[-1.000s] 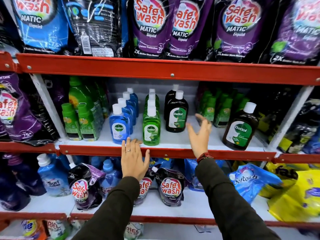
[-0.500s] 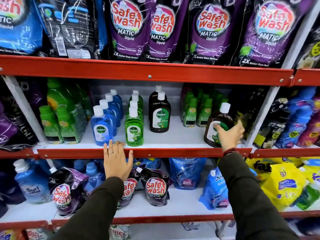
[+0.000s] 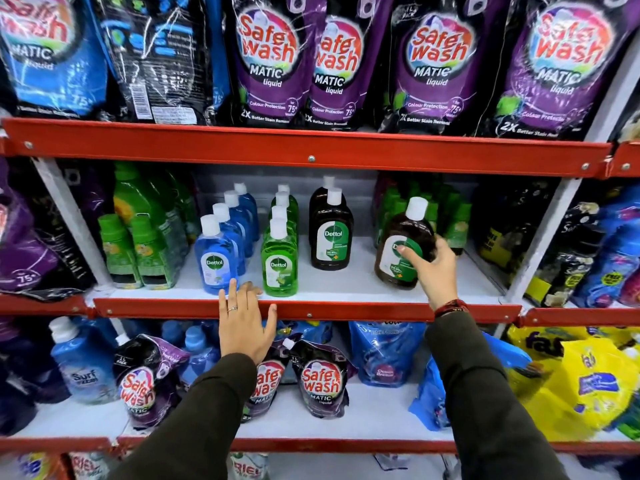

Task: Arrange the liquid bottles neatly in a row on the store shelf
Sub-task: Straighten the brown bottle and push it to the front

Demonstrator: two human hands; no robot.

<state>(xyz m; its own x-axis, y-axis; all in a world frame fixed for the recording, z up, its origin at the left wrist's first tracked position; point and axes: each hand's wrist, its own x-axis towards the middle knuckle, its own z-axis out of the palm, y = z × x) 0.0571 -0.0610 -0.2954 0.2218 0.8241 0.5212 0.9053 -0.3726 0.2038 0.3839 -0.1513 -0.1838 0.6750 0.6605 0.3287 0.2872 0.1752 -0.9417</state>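
Two dark olive sleeves reach up from the bottom edge toward the middle shelf [image 3: 346,282], a white board with a glossy red metal lip.

Left hand [image 3: 246,323]: palm down, flat on the red lip, fingers spread and loose, fingertips just over the edge onto the white board. Grip open, holding nothing. A thin ring on one finger. Fingertips lie just beside the base of the front blue Dettol bottle [image 3: 215,258] and near the front green Dettol bottle [image 3: 280,263].

Right hand [image 3: 433,268]: arm extended further in, wrist bent up, a red thread band at the wrist. Grip closed around the lower body of the brown Dettol bottle [image 3: 403,244], thumb across the white and green label, fingers wrapped behind. This bottle tilts with its white cap leaning right; its base looks to be on or just above the board near the front right, though contact cannot be told.

Bottles: clear smooth plastic, flat-sided with rounded shoulders, white screw caps. Blue ones run in a file front to back, green ones in a file beside them. Further in, the dark brown Dettol pair [image 3: 330,233] stands upright, one behind the other, well apart from the held bottle.

Behind the held bottle, small green-capped bottles [image 3: 450,220] crowd the back. Shelf above: crinkled glossy purple Safe Wash pouches [image 3: 266,60].
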